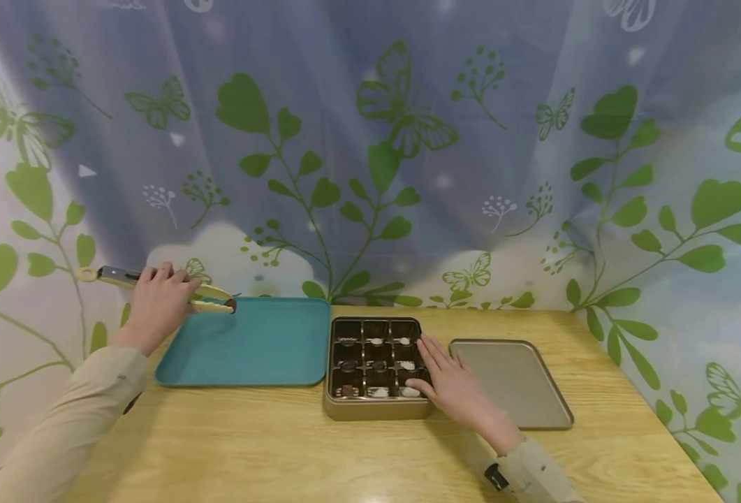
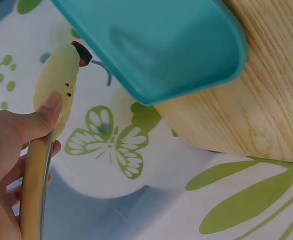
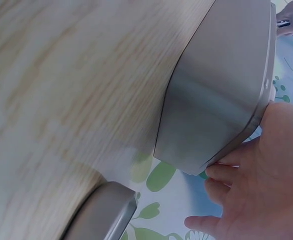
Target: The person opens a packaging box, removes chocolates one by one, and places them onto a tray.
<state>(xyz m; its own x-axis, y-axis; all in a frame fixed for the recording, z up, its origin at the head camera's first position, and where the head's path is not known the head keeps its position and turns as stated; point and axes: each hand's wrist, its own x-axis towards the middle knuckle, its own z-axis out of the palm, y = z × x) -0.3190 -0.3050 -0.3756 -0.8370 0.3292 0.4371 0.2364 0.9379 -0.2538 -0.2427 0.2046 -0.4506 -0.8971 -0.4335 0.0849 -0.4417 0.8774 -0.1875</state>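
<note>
My left hand (image 1: 159,304) grips a pair of pale yellow tongs (image 2: 56,75) by the handles. Between the tong tips is a small dark brown chocolate piece (image 2: 82,54), held above the back left part of a teal tray (image 1: 257,349). To the right of the tray stands a bronze metal tin (image 1: 376,410) with a divided insert, small dark and white pieces lying in its compartments. My right hand (image 1: 455,384) rests on the tin's right rim, its fingers extended along the edge.
A flat bronze lid (image 1: 521,384) lies right of the tin, partly behind the right hand and wrist. Everything stands on a light wooden table (image 1: 251,447). A curtain with green leaves and butterflies (image 1: 408,140) hangs right behind the table's back edge.
</note>
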